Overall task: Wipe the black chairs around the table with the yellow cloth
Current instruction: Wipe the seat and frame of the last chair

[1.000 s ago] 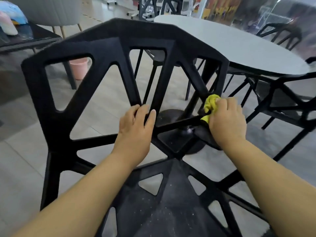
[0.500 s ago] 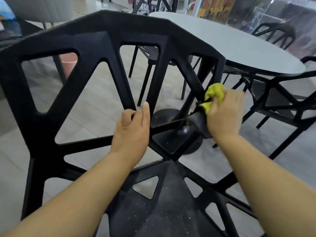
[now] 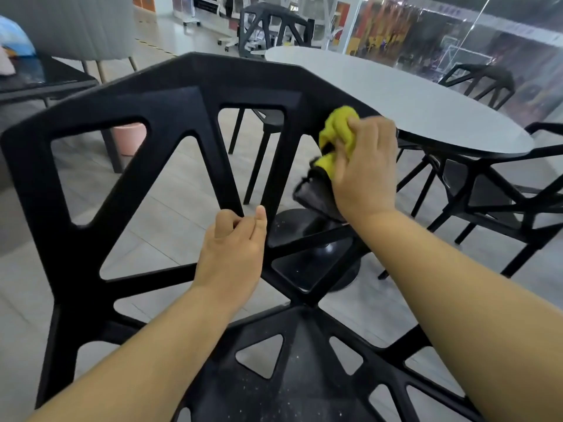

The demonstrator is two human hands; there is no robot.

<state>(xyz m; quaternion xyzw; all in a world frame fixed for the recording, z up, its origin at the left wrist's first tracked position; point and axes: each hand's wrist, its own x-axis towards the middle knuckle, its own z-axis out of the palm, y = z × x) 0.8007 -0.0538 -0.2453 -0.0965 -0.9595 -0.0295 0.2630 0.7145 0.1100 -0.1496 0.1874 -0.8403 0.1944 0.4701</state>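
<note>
A black plastic chair (image 3: 146,99) with triangular cut-outs fills the foreground, its backrest facing me and its dusty seat at the bottom. My right hand (image 3: 364,169) grips the bunched yellow cloth (image 3: 336,132) against the right end of the backrest, close to the top rail. A dark grey side of the cloth hangs below the hand. My left hand (image 3: 234,254) holds the lower junction of the backrest bars, fingers curled round a bar. The round grey table (image 3: 426,108) stands just behind the chair.
More black chairs stand around the table: one at the right (image 3: 502,190), one at the far right (image 3: 484,83), one behind (image 3: 274,28). A pink bin (image 3: 128,138) sits on the floor at the left, next to a dark side table (image 3: 39,80).
My right hand has slid the yellow cloth up the right side of the backrest, from the low bar to near the top rail. My left hand keeps its hold.
</note>
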